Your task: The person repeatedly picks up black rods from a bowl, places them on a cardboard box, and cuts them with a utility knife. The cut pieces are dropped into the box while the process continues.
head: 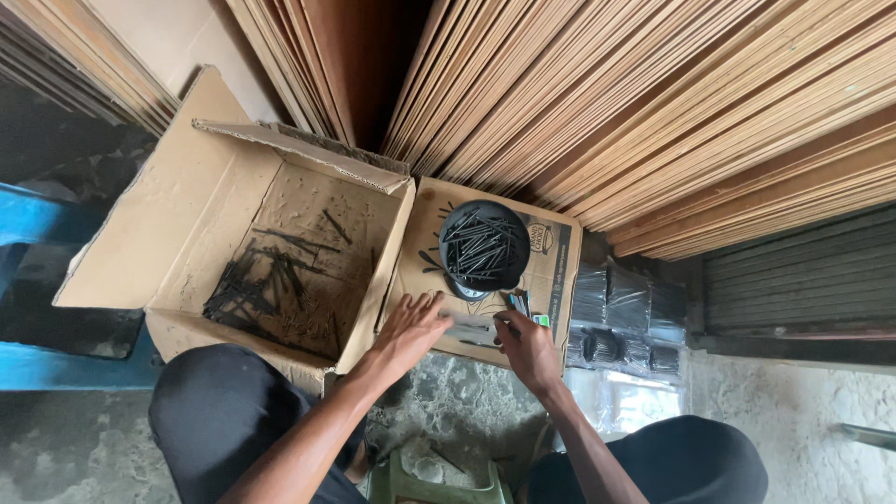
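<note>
My left hand (411,329) rests palm down on a flattened cardboard sheet (555,271), fingers spread over a few long nails (471,329) lying there. My right hand (525,347) is beside it, fingers curled onto the same nails near some small blue and green bits; whether it grips them I cannot tell. Just beyond the hands, a round black bowl (484,245) on the sheet holds several dark nails. To the left, an open cardboard box (187,224) has several loose black nails (266,285) scattered on its bottom.
Stacked wooden boards (653,103) lean across the back. Clear plastic bags of nails (623,322) lie right of the sheet. A blue bench (37,224) stands at the left, and a green stool (434,483) is under me between my knees. The floor is rough concrete.
</note>
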